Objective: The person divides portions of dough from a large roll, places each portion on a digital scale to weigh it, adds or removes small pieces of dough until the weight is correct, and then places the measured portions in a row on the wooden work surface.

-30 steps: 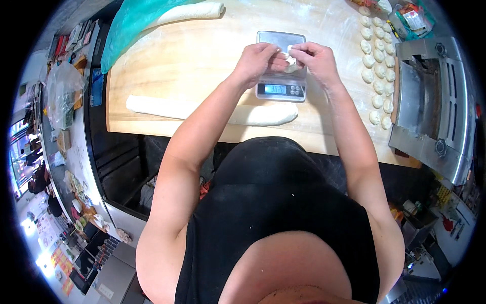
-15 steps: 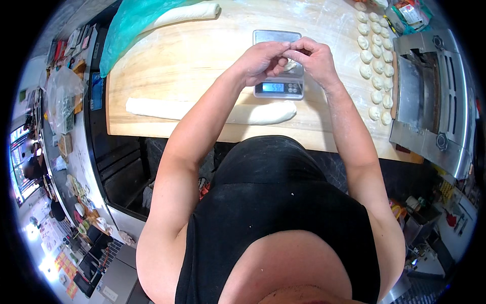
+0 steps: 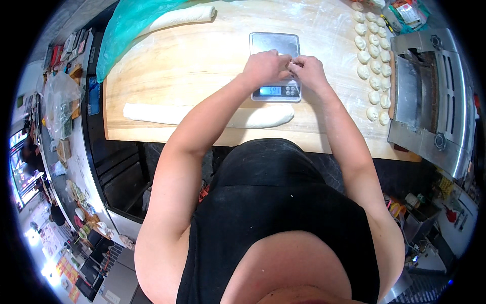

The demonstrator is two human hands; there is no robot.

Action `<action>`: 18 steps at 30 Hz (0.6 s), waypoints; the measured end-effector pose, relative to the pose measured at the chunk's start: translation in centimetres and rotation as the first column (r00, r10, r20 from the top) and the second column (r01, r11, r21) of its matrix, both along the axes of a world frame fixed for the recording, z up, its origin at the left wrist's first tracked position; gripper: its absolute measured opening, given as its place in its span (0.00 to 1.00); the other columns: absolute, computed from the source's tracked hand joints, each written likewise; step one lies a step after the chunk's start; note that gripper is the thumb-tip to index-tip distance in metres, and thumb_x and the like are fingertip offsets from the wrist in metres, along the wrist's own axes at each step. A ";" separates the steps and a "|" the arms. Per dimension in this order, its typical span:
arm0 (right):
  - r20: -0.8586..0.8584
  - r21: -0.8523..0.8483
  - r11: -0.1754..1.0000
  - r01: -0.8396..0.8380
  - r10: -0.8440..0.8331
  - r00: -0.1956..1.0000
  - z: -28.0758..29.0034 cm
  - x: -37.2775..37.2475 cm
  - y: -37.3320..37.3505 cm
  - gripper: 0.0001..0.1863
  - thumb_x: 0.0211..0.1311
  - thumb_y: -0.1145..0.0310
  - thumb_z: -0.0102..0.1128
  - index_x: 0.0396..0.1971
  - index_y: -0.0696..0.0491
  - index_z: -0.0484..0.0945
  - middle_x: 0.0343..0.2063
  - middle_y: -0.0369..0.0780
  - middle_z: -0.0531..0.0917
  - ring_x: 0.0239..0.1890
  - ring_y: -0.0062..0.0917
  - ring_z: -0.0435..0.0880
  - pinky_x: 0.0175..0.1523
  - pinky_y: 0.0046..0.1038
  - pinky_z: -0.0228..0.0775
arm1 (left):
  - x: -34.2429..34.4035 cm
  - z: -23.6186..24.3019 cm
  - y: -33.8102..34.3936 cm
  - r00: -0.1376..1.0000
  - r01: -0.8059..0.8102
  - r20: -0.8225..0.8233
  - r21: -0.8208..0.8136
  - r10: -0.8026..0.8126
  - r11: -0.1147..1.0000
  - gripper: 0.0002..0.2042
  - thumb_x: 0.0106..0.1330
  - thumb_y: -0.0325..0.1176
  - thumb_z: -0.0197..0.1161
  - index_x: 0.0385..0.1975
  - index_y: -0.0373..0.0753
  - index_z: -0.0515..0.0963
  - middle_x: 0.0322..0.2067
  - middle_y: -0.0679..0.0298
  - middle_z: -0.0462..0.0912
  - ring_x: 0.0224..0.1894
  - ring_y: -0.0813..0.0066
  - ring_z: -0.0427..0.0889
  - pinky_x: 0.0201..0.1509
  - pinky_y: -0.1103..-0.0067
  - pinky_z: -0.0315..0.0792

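Observation:
Both hands meet over a kitchen scale with a silver plate and a lit blue display. My left hand has its fingers curled inward above the plate; their tips are partly hidden. My right hand is closed in a pinch, its fingertips close against the left ones. Whatever lies between the fingers is too small or covered to make out. A long roll of pale dough lies in front of the scale, passing under my left forearm.
Another dough roll lies at the back left, partly under a green plastic sheet. Rows of small round dough pieces line the right of the wooden board. Beyond them stands a metal machine; a dark cabinet is at the left.
My hands have dropped slightly nearer the scale and the fingers have curled closer. A white lump seen under my right fingers before is now hidden. The whole view has shifted a little.

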State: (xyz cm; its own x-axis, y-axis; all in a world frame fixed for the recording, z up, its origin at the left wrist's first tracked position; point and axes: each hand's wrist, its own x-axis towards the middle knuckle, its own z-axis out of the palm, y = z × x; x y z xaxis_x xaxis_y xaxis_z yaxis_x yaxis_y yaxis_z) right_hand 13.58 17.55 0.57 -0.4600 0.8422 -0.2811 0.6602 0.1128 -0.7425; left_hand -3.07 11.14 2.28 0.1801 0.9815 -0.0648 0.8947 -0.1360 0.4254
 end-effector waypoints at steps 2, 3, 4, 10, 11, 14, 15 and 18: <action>-0.216 -0.335 0.942 -0.003 -0.074 0.974 0.0 0.4 0.3 0.12 0.56 0.69 0.64 0.33 0.63 0.83 0.25 0.44 0.84 0.30 0.26 0.84 0.34 0.25 0.75 | 0.4 -1.6 0.1 1.000 -0.017 -0.016 0.019 0.017 1.000 0.19 0.59 0.46 0.62 0.50 0.51 0.76 0.33 0.56 0.79 0.37 0.57 0.82 0.40 0.67 0.76; -0.308 -0.488 0.872 -0.033 -0.136 0.942 0.0 0.7 0.4 0.11 0.57 0.70 0.63 0.35 0.63 0.82 0.26 0.43 0.84 0.31 0.26 0.84 0.34 0.24 0.75 | 0.4 -2.2 0.1 0.999 -0.025 -0.024 0.029 0.026 0.999 0.20 0.59 0.46 0.63 0.52 0.53 0.75 0.32 0.55 0.78 0.36 0.57 0.82 0.40 0.67 0.76; -0.457 -0.563 0.819 -0.109 -0.199 0.867 0.3 1.3 0.8 0.12 0.58 0.70 0.63 0.36 0.64 0.81 0.27 0.43 0.84 0.31 0.25 0.84 0.34 0.22 0.74 | 0.4 -2.8 0.1 0.999 -0.026 -0.020 0.025 0.026 0.999 0.19 0.60 0.44 0.62 0.51 0.50 0.75 0.32 0.54 0.78 0.35 0.58 0.82 0.40 0.67 0.76; -0.638 -0.568 0.823 0.020 -0.456 0.621 5.0 0.4 0.4 0.11 0.62 0.73 0.60 0.40 0.65 0.77 0.27 0.39 0.82 0.26 0.17 0.78 0.33 0.17 0.74 | -0.1 -0.6 -0.4 0.670 -0.262 0.690 -0.124 0.273 0.957 0.15 0.68 0.40 0.55 0.44 0.33 0.73 0.33 0.53 0.81 0.31 0.68 0.81 0.33 0.74 0.76; -0.626 -0.514 0.858 0.020 -0.391 0.674 4.8 0.5 0.3 0.11 0.61 0.72 0.62 0.38 0.64 0.78 0.26 0.38 0.82 0.25 0.17 0.78 0.33 0.17 0.73 | -0.5 1.0 -0.4 0.387 -0.200 0.833 -0.344 0.396 0.918 0.16 0.70 0.40 0.53 0.43 0.32 0.73 0.33 0.54 0.81 0.30 0.70 0.81 0.31 0.76 0.76; -0.488 -0.283 0.959 -0.014 -0.132 0.863 5.4 -0.2 -0.4 0.09 0.56 0.70 0.67 0.30 0.60 0.81 0.22 0.33 0.81 0.24 0.16 0.77 0.31 0.16 0.68 | -0.8 2.7 -1.0 0.002 0.080 0.827 -0.560 0.562 0.824 0.16 0.73 0.40 0.48 0.39 0.31 0.73 0.31 0.57 0.81 0.26 0.75 0.80 0.29 0.81 0.75; -0.411 -0.136 0.991 -0.008 -0.049 0.910 5.3 -0.5 -0.6 0.09 0.55 0.70 0.67 0.31 0.60 0.82 0.22 0.33 0.81 0.25 0.16 0.77 0.32 0.17 0.69 | -0.9 3.1 -1.2 -0.028 0.157 0.814 -0.570 0.580 0.807 0.17 0.75 0.40 0.46 0.38 0.31 0.73 0.30 0.58 0.81 0.25 0.76 0.80 0.28 0.83 0.75; -0.331 0.065 0.997 -0.047 0.066 0.941 5.0 -1.0 -0.7 0.11 0.55 0.69 0.68 0.35 0.59 0.83 0.23 0.33 0.81 0.28 0.17 0.78 0.35 0.19 0.70 | -1.2 3.3 -1.6 0.023 0.118 0.816 -0.576 0.577 0.809 0.17 0.74 0.45 0.48 0.35 0.34 0.73 0.20 0.63 0.76 0.16 0.80 0.72 0.18 0.85 0.65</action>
